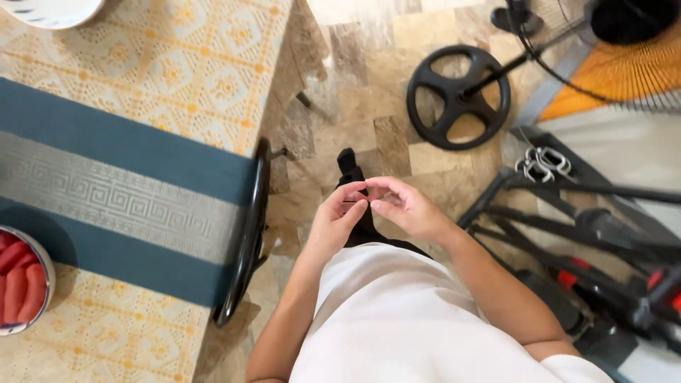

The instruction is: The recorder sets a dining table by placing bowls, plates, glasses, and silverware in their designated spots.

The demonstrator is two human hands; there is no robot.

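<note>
My left hand (337, 220) and my right hand (404, 207) meet in front of my body, above the floor. Their fingertips touch each other, with the fingers curled inward. I cannot make out any object between them. Below the hands I see my white top (397, 319) and a dark-clad leg with its foot (349, 167) on the stone floor. The table (142, 142) with its yellow patterned cloth lies to the left of my hands, apart from them.
A blue and grey runner (120, 191) crosses the table. A metal bowl of red sausages (21, 284) sits at the left edge. A dark chair back (248, 241) stands by the table. A fan base (457, 96) and black exercise-machine frames (589, 241) fill the right.
</note>
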